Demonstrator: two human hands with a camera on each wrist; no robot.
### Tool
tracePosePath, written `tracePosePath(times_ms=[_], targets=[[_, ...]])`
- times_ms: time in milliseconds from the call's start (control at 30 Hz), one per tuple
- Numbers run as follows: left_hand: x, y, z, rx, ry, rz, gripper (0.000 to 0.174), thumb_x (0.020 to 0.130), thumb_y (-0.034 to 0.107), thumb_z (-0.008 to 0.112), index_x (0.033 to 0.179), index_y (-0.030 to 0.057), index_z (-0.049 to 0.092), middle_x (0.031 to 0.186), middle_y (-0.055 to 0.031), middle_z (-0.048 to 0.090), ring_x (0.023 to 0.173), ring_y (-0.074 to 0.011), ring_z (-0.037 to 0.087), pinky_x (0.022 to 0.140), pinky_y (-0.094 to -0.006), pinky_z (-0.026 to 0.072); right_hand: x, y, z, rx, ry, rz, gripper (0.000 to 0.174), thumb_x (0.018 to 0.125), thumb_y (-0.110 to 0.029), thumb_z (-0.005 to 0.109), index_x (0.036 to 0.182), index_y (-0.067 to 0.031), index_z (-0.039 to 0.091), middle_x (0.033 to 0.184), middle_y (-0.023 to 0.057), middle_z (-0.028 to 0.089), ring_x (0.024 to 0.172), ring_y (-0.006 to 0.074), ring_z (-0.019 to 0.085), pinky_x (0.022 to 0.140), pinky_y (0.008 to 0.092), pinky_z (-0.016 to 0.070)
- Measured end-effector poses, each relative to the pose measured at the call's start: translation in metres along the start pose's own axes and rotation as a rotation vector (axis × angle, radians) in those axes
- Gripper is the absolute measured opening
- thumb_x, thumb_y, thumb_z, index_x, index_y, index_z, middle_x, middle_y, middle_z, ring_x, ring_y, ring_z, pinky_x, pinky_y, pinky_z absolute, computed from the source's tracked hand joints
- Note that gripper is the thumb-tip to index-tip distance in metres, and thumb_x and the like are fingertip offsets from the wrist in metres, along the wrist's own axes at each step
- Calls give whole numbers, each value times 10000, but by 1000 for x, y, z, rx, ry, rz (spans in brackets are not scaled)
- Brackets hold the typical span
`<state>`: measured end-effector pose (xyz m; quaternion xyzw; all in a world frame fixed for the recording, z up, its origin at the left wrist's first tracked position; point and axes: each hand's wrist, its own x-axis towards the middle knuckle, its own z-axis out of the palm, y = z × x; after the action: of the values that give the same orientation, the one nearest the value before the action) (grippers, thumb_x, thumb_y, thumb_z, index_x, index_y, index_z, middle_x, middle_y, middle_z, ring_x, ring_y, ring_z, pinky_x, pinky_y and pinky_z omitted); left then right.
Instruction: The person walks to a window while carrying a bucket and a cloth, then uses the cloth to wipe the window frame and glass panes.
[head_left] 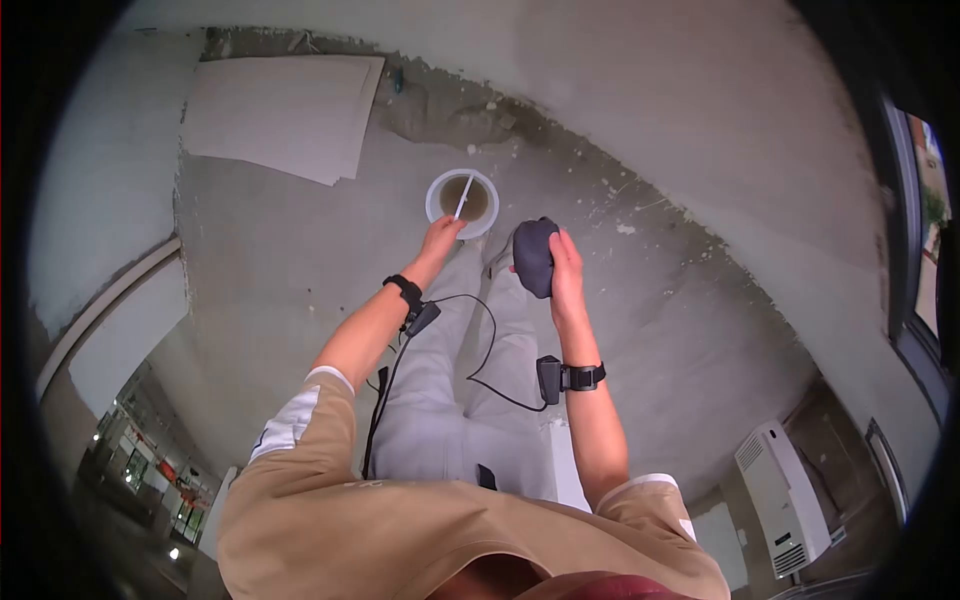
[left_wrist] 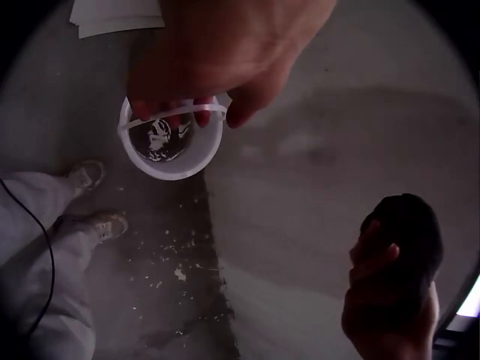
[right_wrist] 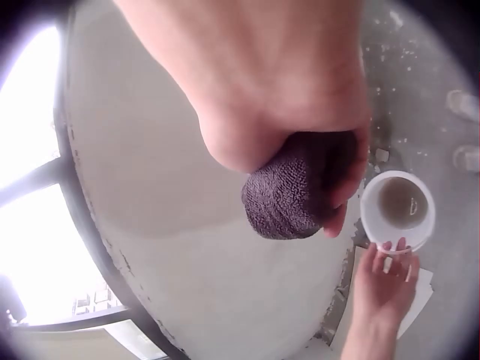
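Observation:
A white bucket (head_left: pixel 434 203) with murky brownish water in it is in front of my feet. My left hand (head_left: pixel 441 240) grips its white handle (left_wrist: pixel 176 115), fingers curled around the strip above the bucket's mouth. My right hand (head_left: pixel 566 268) holds a dark purple-grey towel (right_wrist: pixel 281 199), folded into a thick rounded bundle, to the right of the bucket. In the right wrist view, the fingers wrap around the towel's far side and the back of the hand covers part of it.
White boards (head_left: pixel 280 115) lie on the concrete floor by the far left wall. Paint specks mark the floor along the right wall's foot. A window (head_left: pixel 925 240) is at right, with a white wall unit (head_left: pixel 780 495) behind. A cable (head_left: pixel 490 350) runs between my wrist cameras.

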<state>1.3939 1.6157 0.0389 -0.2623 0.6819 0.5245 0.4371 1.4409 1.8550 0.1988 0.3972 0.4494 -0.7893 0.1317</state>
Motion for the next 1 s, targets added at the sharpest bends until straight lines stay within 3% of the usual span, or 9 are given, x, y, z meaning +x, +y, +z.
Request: tracePosePath(times_ms=[167, 367, 567, 767, 833, 867, 933, 1000], targets=[[65, -52, -18, 139, -68, -182, 310, 905, 388, 680, 1098, 146, 669, 1024, 16, 644, 1019, -117, 565, 901, -334, 435, 39, 32, -44, -25, 91, 88, 347, 1102, -304, 502, 1236, -2, 606, 1061, 62, 700, 854, 166, 706, 770, 320, 582], [121, -68, -38, 191, -122, -242, 389, 914, 432, 673, 1173, 142, 667, 1078, 2, 642, 1082, -147, 562, 933, -361, 449, 71, 49, -92, -74, 119, 158, 361, 1102, -314, 502, 1239, 6, 598, 1049, 84, 704, 830, 178, 723, 717, 349, 622], [173, -82, -13, 351, -63, -176, 421, 928, 434, 662, 1189, 104, 663, 1102, -31, 624, 1091, -158, 554, 935, -376, 459, 101, 58, -107, -70, 136, 219, 376, 1105, -297, 491, 1305, 7, 585, 1116, 85, 705, 923, 183, 725, 824, 321, 598], [223, -89, 10, 351, -12, -92, 413, 924, 407, 669, 1153, 62, 670, 991, -34, 647, 968, -175, 589, 875, -319, 464, 117, 91, -96, -26, 135, 189, 358, 1111, -296, 479, 1275, -3, 605, 1128, 79, 701, 949, 168, 709, 836, 309, 578], [234, -90, 17, 424, 46, 74, 419, 916, 388, 675, 1139, 34, 673, 939, -48, 650, 903, -191, 597, 840, -314, 467, 117, 87, -84, 13, 104, 262, 344, 1114, -294, 476, 1244, -8, 616, 1126, 64, 699, 980, 146, 684, 871, 299, 553], [235, -92, 18, 428, 47, 66, 419, 916, 388, 675, 1139, 34, 673, 939, -48, 650, 903, -191, 597, 840, -314, 467, 119, 96, -82, 7, 125, 247, 335, 1116, -292, 475, 1227, -11, 619, 1114, 52, 698, 974, 127, 668, 885, 289, 534], [221, -67, 21, 451, 18, -44, 536, 870, 420, 684, 1179, -17, 705, 1176, -230, 720, 1127, -345, 676, 959, -409, 501, 122, 109, -81, 6, 119, 240, 332, 1116, -292, 476, 1225, -12, 618, 1106, 48, 698, 963, 125, 669, 874, 288, 535], [212, -65, 19, 479, 33, -74, 559, 870, 416, 684, 1218, -21, 687, 1185, -238, 715, 1137, -355, 676, 967, -416, 503, 119, 111, -77, 3, 113, 218, 330, 1116, -292, 478, 1223, -13, 618, 1098, 44, 699, 952, 123, 669, 864, 287, 536]])
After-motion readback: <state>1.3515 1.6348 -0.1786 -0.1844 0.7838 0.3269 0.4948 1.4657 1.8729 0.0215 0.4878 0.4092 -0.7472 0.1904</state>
